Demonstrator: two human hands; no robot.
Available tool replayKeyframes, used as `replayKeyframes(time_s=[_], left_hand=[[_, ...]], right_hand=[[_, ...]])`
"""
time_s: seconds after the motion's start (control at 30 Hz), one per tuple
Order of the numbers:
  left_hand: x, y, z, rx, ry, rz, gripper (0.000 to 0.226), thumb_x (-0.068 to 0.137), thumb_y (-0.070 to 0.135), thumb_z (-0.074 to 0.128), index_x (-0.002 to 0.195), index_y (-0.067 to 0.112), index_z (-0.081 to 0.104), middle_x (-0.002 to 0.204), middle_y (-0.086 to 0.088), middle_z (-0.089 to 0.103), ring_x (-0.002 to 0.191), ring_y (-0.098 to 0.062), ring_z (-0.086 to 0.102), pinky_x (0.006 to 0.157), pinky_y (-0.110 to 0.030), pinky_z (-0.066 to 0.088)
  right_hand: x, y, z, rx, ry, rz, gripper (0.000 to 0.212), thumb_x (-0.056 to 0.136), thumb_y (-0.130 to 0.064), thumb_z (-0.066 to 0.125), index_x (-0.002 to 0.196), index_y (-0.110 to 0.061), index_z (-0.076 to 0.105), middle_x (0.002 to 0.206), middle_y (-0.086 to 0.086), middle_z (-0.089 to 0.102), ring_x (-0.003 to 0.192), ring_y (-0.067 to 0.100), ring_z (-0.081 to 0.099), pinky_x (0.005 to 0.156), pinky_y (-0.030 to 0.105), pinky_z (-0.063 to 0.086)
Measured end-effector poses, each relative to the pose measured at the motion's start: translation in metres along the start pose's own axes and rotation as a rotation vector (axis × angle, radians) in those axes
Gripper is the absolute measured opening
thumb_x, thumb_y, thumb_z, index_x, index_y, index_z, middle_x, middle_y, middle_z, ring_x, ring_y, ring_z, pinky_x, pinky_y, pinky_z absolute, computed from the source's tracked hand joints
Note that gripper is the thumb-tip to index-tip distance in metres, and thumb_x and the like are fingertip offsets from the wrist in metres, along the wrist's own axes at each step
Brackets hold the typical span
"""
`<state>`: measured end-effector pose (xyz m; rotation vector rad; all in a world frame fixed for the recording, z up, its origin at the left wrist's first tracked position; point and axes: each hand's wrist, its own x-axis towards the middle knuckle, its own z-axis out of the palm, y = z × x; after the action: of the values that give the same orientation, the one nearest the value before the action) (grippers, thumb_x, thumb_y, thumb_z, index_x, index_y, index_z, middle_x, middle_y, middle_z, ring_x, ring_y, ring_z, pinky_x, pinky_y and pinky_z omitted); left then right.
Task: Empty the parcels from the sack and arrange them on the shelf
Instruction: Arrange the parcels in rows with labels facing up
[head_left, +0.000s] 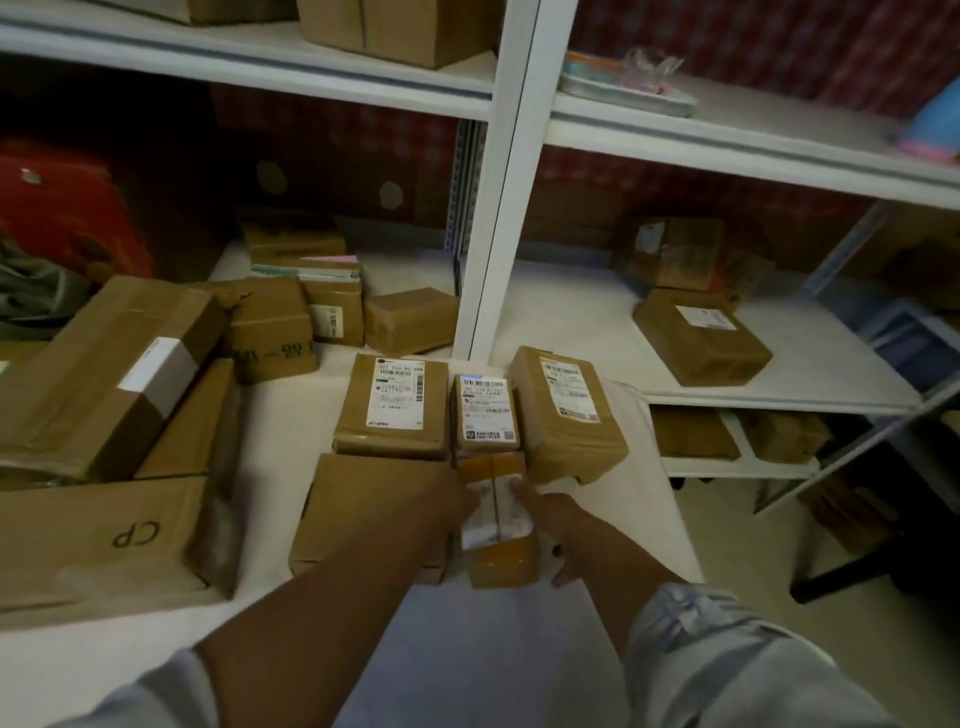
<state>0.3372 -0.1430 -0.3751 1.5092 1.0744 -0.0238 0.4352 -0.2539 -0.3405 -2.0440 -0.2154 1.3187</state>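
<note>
Hands (447, 499) (556, 530) seemingly around small parcel (501, 561)

Parcel storeroom — white metal shelving (511, 171), taped cardboard boxes (390, 408) with shipping labels (566, 389), red patterned backing.
</note>
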Motion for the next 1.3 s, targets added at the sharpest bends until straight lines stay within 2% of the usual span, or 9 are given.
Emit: replayKeyframes(time_s=[0.07, 0.23, 0.37, 0.47, 0.63, 0.8, 1.03, 1.2, 1.3], left_hand=[[-0.002, 0.0, 0.0, 0.032, -0.035, 0.071, 0.017, 0.093, 0.0, 0.047, 0.088, 0.01, 0.06, 0.094, -0.006, 0.061, 0.084, -0.014, 0.059, 0.074, -0.018, 0.05], [-0.013, 0.0, -0.004, -0.061, -0.014, 0.103, 0.031, 0.093, -0.005, 0.042, 0.119, -0.004, 0.058, 0.124, -0.021, 0.06, 0.118, -0.035, 0.056, 0.103, -0.044, 0.045], [-0.024, 0.002, -0.023, -0.072, 0.294, 0.199, 0.017, 0.094, 0.011, 0.05, 0.106, 0.017, 0.061, 0.122, -0.015, 0.061, 0.114, -0.032, 0.057, 0.102, -0.044, 0.045], [-0.019, -0.018, -0.049, 0.035, 0.577, -0.031, 0.04, 0.094, 0.022, 0.048, 0.134, 0.014, 0.044, 0.143, -0.015, 0.04, 0.13, -0.037, 0.041, 0.111, -0.046, 0.034], [-0.005, -0.062, -0.081, 0.075, 0.488, -0.287, 0.058, 0.092, 0.037, 0.05, 0.139, 0.008, 0.034, 0.142, -0.019, 0.04, 0.128, -0.039, 0.041, 0.108, -0.053, 0.035], [-0.023, -0.082, -0.105, 0.171, 0.394, -0.298, 0.043, 0.098, 0.034, 0.038, 0.129, 0.005, 0.045, 0.128, -0.018, 0.053, 0.114, -0.033, 0.054, 0.099, -0.045, 0.046], [-0.027, -0.085, -0.113, -0.2, 0.329, -0.333, 0.064, 0.097, 0.05, 0.034, 0.141, 0.004, 0.035, 0.139, -0.02, 0.045, 0.125, -0.037, 0.045, 0.107, -0.047, 0.038], [-0.032, -0.059, -0.135, -0.268, 0.601, -0.306, 0.074, 0.095, 0.061, 0.022, 0.138, 0.004, 0.04, 0.136, -0.022, 0.047, 0.124, -0.037, 0.046, 0.105, -0.046, 0.036], [-0.042, -0.052, -0.147, -0.521, 0.507, -0.323, 0.073, 0.091, 0.062, 0.038, 0.132, 0.004, 0.049, 0.13, -0.019, 0.054, 0.116, -0.035, 0.051, 0.096, -0.047, 0.039]], right_hand=[[0.007, 0.012, 0.004, -0.117, 0.029, 0.094, 0.061, 0.094, -0.056, 0.044, 0.136, -0.013, 0.042, 0.134, 0.015, 0.051, 0.117, 0.038, 0.053, 0.083, 0.051, 0.049], [0.029, 0.024, 0.018, 0.088, 0.076, 0.026, 0.046, 0.096, -0.043, 0.049, 0.126, -0.007, 0.051, 0.097, 0.012, 0.065, 0.085, 0.031, 0.065, 0.08, 0.05, 0.057], [0.032, 0.012, 0.027, -0.132, 0.356, -0.079, 0.044, 0.096, -0.041, 0.046, 0.123, -0.007, 0.05, 0.121, 0.015, 0.058, 0.109, 0.034, 0.058, 0.094, 0.044, 0.049], [0.023, 0.004, 0.044, -0.375, 0.662, -0.473, 0.031, 0.096, -0.039, 0.044, 0.112, -0.015, 0.057, 0.108, 0.008, 0.063, 0.1, 0.026, 0.062, 0.087, 0.04, 0.052], [0.016, -0.02, 0.098, -0.553, 0.17, -0.37, 0.03, 0.099, -0.028, 0.043, 0.118, -0.012, 0.058, 0.118, 0.011, 0.062, 0.108, 0.026, 0.059, 0.095, 0.037, 0.048], [0.011, -0.017, 0.129, -0.755, 0.193, -0.244, 0.033, 0.098, -0.034, 0.042, 0.119, -0.012, 0.054, 0.112, 0.008, 0.06, 0.101, 0.023, 0.06, 0.085, 0.035, 0.049], [-0.001, -0.033, 0.126, -0.515, 0.049, -0.129, 0.037, 0.104, -0.028, 0.031, 0.132, -0.006, 0.043, 0.135, 0.014, 0.048, 0.125, 0.027, 0.047, 0.105, 0.035, 0.037], [0.043, -0.016, 0.136, -0.044, 0.248, -0.147, 0.101, 0.068, -0.091, 0.032, 0.15, -0.04, 0.003, 0.161, 0.0, 0.007, 0.146, 0.033, 0.015, 0.116, 0.056, 0.019], [0.032, -0.035, 0.136, 0.173, 0.279, -0.078, 0.118, 0.056, -0.1, 0.024, 0.151, -0.034, 0.004, 0.161, 0.005, 0.011, 0.146, 0.034, 0.016, 0.116, 0.058, 0.017]])
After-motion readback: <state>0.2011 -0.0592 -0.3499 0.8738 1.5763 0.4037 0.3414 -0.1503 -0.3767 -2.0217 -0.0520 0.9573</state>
